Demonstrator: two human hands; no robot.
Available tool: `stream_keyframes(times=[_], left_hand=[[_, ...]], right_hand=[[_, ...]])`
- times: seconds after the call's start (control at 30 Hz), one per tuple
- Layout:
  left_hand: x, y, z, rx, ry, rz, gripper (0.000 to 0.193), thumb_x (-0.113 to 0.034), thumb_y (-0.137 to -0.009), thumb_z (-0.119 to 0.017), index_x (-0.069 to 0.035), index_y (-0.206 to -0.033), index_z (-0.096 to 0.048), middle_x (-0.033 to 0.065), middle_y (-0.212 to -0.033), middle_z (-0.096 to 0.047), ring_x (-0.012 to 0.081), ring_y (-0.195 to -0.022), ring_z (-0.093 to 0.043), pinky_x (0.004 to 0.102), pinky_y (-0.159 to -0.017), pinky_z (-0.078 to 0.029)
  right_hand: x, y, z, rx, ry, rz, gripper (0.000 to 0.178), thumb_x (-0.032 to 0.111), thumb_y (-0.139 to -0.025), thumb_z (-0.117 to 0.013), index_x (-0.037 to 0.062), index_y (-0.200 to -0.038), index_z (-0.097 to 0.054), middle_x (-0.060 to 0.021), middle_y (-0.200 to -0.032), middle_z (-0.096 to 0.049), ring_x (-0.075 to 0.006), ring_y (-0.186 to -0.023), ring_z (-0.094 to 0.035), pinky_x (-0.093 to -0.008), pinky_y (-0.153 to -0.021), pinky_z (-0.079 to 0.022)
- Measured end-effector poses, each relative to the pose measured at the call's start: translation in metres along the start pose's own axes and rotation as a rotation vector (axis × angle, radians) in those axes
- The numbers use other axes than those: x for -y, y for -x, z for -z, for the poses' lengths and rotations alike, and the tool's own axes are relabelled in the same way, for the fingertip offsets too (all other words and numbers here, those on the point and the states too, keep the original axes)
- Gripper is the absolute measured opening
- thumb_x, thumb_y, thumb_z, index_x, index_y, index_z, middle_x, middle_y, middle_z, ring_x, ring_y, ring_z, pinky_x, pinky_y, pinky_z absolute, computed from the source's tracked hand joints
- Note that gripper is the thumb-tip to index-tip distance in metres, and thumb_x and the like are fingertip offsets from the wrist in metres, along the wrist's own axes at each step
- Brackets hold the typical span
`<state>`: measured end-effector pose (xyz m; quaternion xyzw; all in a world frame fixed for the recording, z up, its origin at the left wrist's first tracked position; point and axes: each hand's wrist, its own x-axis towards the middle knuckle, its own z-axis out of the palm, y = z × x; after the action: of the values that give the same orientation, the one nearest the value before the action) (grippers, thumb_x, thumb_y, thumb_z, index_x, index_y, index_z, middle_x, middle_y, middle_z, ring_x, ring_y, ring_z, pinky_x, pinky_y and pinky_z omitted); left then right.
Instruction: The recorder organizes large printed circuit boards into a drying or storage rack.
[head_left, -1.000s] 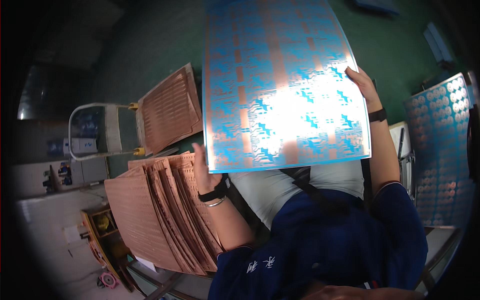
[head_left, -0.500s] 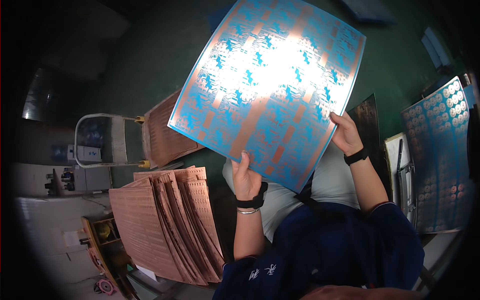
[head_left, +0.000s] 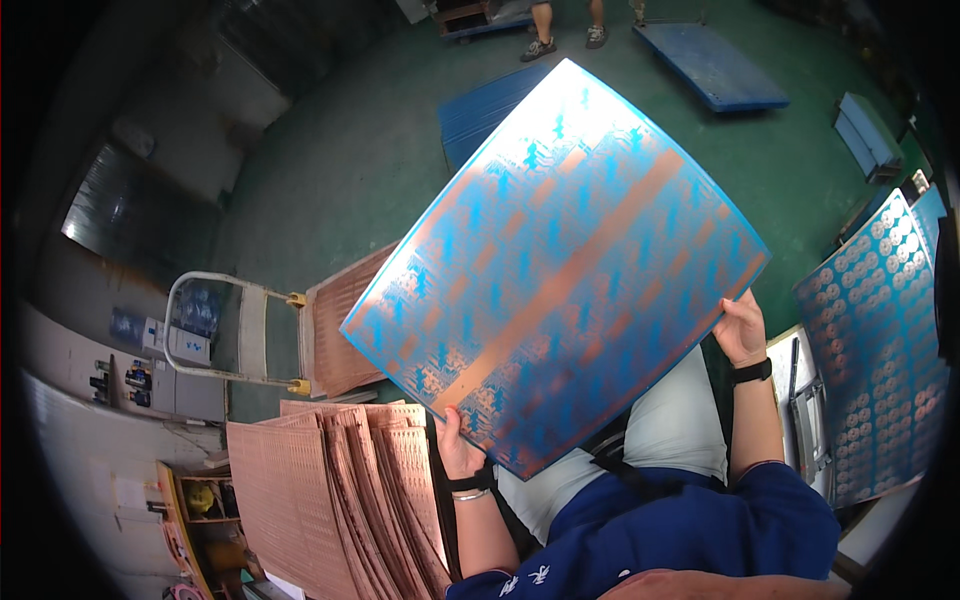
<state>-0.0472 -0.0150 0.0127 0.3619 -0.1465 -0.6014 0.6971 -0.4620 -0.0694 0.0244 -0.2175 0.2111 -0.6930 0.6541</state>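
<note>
A large copper-coloured circuit board panel (head_left: 560, 280) with a blue printed pattern is held up in front of me, tilted so one corner points away. My left hand (head_left: 459, 447) grips its near left edge, thumb on the patterned face. My right hand (head_left: 740, 328) is closed on the edge near the right corner. The fingers behind the panel are hidden. Light glares off the far corner. Left of my left arm, a stack of bare copper panels (head_left: 285, 500) stands on edge, slightly fanned.
A hand trolley (head_left: 245, 330) at left bears more copper panels (head_left: 345, 325). At right leans a blue panel with round copper patterns (head_left: 870, 400). Farther off are a blue platform cart (head_left: 710, 65), blue sheets (head_left: 480, 110) and another person's legs (head_left: 545, 25).
The panel has turned clockwise and come lower and nearer, both hands still on it. The bright glare has shrunk toward its far corner. More of the floor beyond now shows.
</note>
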Motion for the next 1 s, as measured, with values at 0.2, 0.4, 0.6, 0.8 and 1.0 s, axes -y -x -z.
stream_keyframes(times=[0.2,0.4,0.6,0.8,1.0], left_hand=[[0.003,-0.004,0.013,-0.078,-0.035,0.002,0.008,-0.018,-0.091,-0.052,-0.012,-0.093,-0.057,-0.0008,-0.082,-0.063,0.0104,-0.075,-0.062,0.0373,-0.069,-0.055],[0.009,-0.012,0.040,0.035,0.039,0.049,0.041,-0.014,-0.091,-0.050,-0.010,-0.128,-0.033,-0.0018,-0.089,-0.057,0.0136,-0.087,-0.059,0.0411,-0.077,-0.053],[0.008,-0.009,0.030,-0.006,0.030,0.065,0.009,-0.019,-0.090,-0.054,-0.011,-0.090,-0.059,-0.0031,-0.076,-0.062,0.0104,-0.075,-0.061,0.0394,-0.069,-0.054],[0.012,-0.007,0.025,-0.048,0.071,0.157,0.017,-0.028,-0.091,-0.051,-0.013,-0.096,-0.057,0.0001,-0.091,-0.060,0.0155,-0.086,-0.058,0.0416,-0.074,-0.051],[0.066,-0.029,0.012,0.227,0.517,0.350,0.024,-0.031,-0.095,-0.042,-0.012,-0.098,-0.057,0.0027,-0.099,-0.060,0.0208,-0.100,-0.054,0.0430,-0.088,-0.044]], right_hand=[[0.003,0.003,-0.011,-0.014,0.024,-0.024,0.065,-0.003,-0.076,-0.055,0.0069,-0.134,-0.028,-0.0115,-0.124,-0.045,-0.0275,-0.115,-0.047,-0.0425,-0.093,-0.044],[0.003,0.002,-0.015,-0.015,0.044,-0.016,0.066,-0.001,-0.075,-0.056,0.0065,-0.135,-0.028,-0.0117,-0.126,-0.044,-0.0266,-0.115,-0.048,-0.0415,-0.093,-0.044],[0.003,0.003,-0.016,-0.032,0.083,-0.022,0.059,0.002,-0.077,-0.056,0.0060,-0.132,-0.034,-0.0111,-0.123,-0.048,-0.0266,-0.113,-0.049,-0.0443,-0.091,-0.043],[-0.004,-0.004,-0.019,0.004,0.103,-0.029,0.057,0.008,-0.082,-0.054,0.0050,-0.133,-0.031,-0.0113,-0.126,-0.047,-0.0242,-0.115,-0.048,-0.0429,-0.095,-0.039],[-0.088,0.044,-0.080,0.286,0.705,-0.188,0.055,0.017,-0.089,-0.054,-0.0008,-0.134,-0.028,-0.0094,-0.119,-0.046,-0.0143,-0.099,-0.049,-0.0270,-0.079,-0.043]])
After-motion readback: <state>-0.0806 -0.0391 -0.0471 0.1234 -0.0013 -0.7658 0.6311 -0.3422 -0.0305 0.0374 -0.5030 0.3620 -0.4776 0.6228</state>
